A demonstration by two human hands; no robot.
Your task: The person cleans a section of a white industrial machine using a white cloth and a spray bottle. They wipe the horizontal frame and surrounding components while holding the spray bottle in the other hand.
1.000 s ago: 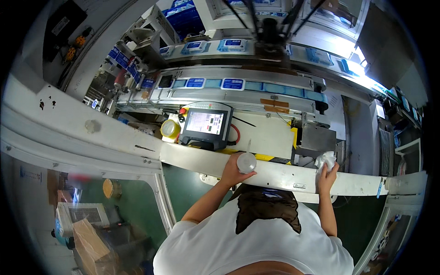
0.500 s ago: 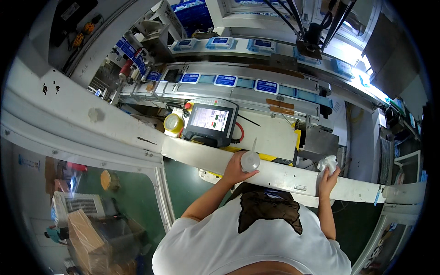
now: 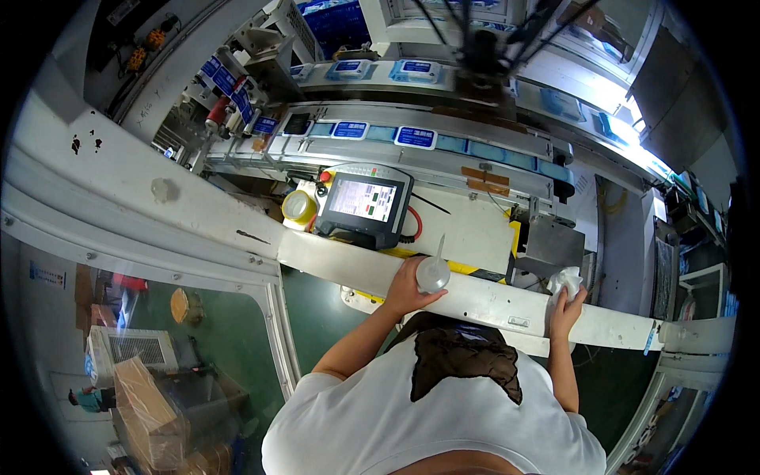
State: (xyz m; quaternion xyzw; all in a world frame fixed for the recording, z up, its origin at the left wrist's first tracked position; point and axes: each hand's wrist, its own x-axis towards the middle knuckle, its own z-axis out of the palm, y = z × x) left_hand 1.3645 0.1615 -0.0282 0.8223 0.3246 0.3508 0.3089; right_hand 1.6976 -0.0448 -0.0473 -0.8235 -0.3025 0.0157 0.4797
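My left hand (image 3: 408,286) grips a clear plastic squeeze bottle (image 3: 432,274) with a thin nozzle pointing up and away, held over the white machine rail (image 3: 491,298). My right hand (image 3: 567,304) is closed on a crumpled white cloth (image 3: 564,280) pressed against the same rail farther right. Both forearms come up from my white-shirted body at the lower edge.
Behind the rail sit a handheld control pendant with a lit screen (image 3: 366,202), a yellow tape roll (image 3: 299,207) and a grey metal box (image 3: 552,247). A conveyor with blue-labelled packs (image 3: 416,136) runs across the back. A cardboard box (image 3: 146,412) stands on the green floor at lower left.
The view has shifted. My left hand keeps the bottle above the rail, and my right hand with the cloth stays at the same spot on the rail.
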